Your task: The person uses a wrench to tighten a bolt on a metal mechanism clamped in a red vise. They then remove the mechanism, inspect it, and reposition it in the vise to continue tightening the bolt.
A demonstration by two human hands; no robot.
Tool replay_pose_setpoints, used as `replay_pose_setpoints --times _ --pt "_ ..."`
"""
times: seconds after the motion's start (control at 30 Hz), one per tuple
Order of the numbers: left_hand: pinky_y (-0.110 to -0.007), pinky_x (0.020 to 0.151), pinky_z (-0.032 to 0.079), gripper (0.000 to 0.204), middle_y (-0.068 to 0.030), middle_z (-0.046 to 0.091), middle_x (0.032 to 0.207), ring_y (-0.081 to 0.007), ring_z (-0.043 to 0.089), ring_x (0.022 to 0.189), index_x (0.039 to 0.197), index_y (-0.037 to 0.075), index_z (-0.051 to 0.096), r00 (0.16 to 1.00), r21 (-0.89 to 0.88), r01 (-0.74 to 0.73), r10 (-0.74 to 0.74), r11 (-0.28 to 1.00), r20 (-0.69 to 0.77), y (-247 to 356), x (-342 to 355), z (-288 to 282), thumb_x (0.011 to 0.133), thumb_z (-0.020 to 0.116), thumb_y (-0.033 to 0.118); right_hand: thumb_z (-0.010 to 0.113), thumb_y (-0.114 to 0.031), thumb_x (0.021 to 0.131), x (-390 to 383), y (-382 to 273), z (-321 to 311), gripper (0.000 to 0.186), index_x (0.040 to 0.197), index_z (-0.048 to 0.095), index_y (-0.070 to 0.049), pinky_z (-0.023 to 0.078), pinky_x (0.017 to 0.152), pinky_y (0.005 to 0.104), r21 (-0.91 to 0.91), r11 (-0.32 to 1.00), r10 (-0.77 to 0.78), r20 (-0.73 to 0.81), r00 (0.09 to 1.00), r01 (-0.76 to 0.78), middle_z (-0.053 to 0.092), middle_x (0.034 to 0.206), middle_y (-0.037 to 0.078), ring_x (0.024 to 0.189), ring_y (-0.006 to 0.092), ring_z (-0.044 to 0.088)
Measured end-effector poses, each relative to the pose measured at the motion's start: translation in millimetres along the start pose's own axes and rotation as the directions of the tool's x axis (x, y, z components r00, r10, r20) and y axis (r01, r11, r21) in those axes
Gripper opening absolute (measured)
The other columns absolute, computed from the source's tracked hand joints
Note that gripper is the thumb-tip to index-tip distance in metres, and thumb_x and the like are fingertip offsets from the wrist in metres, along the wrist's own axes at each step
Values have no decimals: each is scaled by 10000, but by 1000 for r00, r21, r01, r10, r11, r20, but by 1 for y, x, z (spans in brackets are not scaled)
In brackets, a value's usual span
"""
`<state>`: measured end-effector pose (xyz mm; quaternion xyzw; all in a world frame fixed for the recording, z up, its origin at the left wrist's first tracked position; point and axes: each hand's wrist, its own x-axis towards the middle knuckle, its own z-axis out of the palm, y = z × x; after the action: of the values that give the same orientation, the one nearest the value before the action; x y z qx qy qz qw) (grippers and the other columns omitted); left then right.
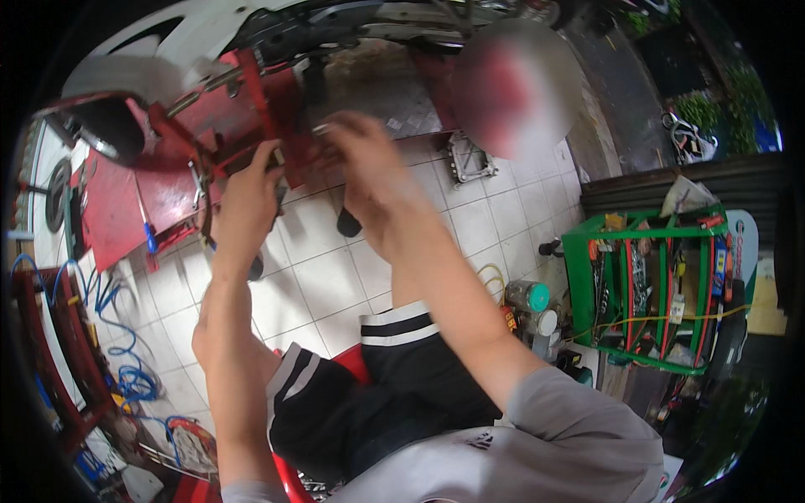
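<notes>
My left hand (250, 197) is raised beside the red metal stand (254, 92), its fingers curled together. A dark object (280, 198) shows at its palm side, too little of it to name. My right hand (366, 155) is held just to the right, smeared by motion. A small pale piece (323, 129) shows at its fingertips; its kind is unclear. Above both hands is the underside of a vehicle (335, 29) with white body panels. On the red platform (117, 214) to the left lies a screwdriver with a blue handle (150, 239).
A cast metal bracket (471, 161) lies on the white tiles ahead. At right stands a green tool rack (641, 218), beside jars, one with a teal lid (537, 295). A coiled blue hose (134, 381) trails over the floor at left. Ahead right is a blurred-out patch.
</notes>
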<state>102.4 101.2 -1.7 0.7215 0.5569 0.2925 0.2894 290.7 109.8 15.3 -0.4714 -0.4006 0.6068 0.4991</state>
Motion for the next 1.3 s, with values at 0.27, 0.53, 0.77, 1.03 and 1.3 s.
replay_pose_setpoints --times 0.27,0.53,0.77,1.03,1.3 --pt "-416 705 478 321 -202 663 840 -361 653 749 1264 92 501 985 -262 167 -148 951 91 15 0 -3 944 490 69 636 -250 903 100 52 -137 236 1038 633 -57 473 692 308 -487 762 376 -205 904 -427 675 872 46 757 152 624" --pt "-384 739 467 318 -181 677 880 -366 647 810 1262 104 496 993 -135 18 -33 991 -111 -11 -7 -10 947 480 69 607 -214 901 200 240 -123 143 910 648 -78 494 641 339 -403 524 696 -305 649 -751 667 810 57 734 179 625" --pt "-388 750 475 315 -201 656 913 -370 645 831 1254 98 525 990 -217 -82 54 973 -132 7 4 4 941 496 74 673 -195 800 250 287 -255 142 883 676 -80 522 656 386 -602 -162 -77 798 598 782 693 838 100 747 278 663" --pt "-438 704 482 299 -253 642 873 -434 634 829 1225 80 541 950 -66 -139 114 988 -292 -11 8 -3 929 498 74 506 -354 956 120 69 -5 365 1212 603 -112 567 648 358 -441 868 395 334 856 -228 652 951 85 773 196 659" --pt "-386 779 516 344 -246 664 1003 -370 680 933 1262 75 520 985 -301 -149 116 942 -125 -16 5 23 919 513 89 435 -269 1003 35 73 21 269 1134 614 -118 492 589 272 77 984 150 147 978 -163 629 941 15 837 99 599"
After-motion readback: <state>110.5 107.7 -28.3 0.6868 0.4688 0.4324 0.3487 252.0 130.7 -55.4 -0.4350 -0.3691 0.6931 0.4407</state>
